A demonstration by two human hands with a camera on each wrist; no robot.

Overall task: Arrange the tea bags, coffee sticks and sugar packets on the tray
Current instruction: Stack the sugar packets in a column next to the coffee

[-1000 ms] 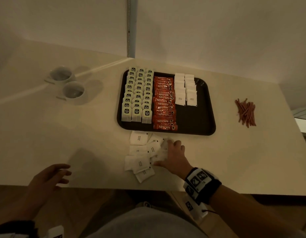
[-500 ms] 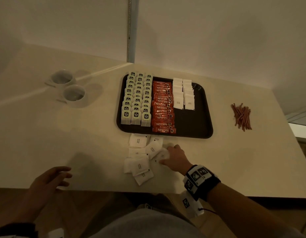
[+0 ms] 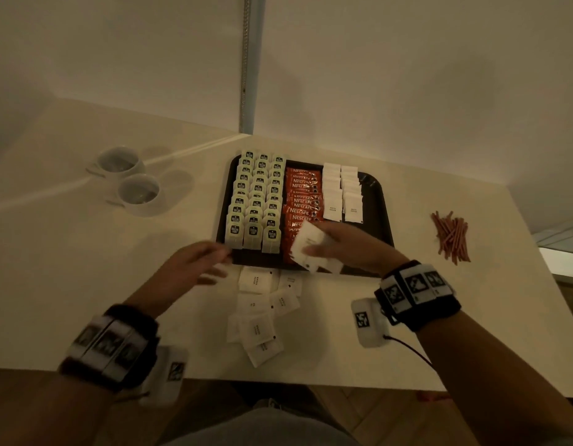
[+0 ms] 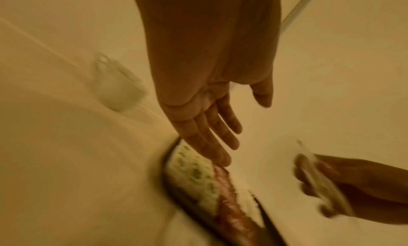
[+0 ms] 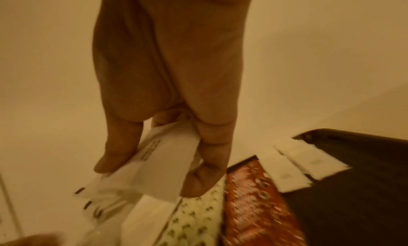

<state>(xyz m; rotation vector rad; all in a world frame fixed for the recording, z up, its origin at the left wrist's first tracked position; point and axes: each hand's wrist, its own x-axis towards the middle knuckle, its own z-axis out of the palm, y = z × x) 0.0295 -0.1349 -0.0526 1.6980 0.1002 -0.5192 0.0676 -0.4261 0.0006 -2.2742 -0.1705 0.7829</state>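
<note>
White sugar packets (image 3: 311, 249) are sitting bunched in our right hand (image 3: 346, 249), which is hovering over the near edge of the dark tray (image 3: 380, 201); the wrist view is showing the thumb and fingers (image 5: 209, 160) curled round a small fanned stack. We judge that we are gathering several at once so they can be laid down as a row in one go.

On the tray, tea bags (image 3: 254, 201) are filling the left side in three columns, coffee sticks (image 3: 303, 201) are occupying the middle column, and two short columns of sugar (image 3: 341, 191) are starting at the far right, leaving bare tray nearer to us. The held stack is lying over the near ends of the coffee sticks, left of that bare patch.

Our left hand (image 3: 188, 268) is hanging with fingers (image 4: 212, 133) straight and spread, holding nothing, near the tray's near-left corner. It appears placed to take or square up packets.

Loose sugar packets (image 3: 262, 310) are lying scattered on the tabletop (image 3: 69, 268) between the tray and the near edge, between our two wrists.
</note>
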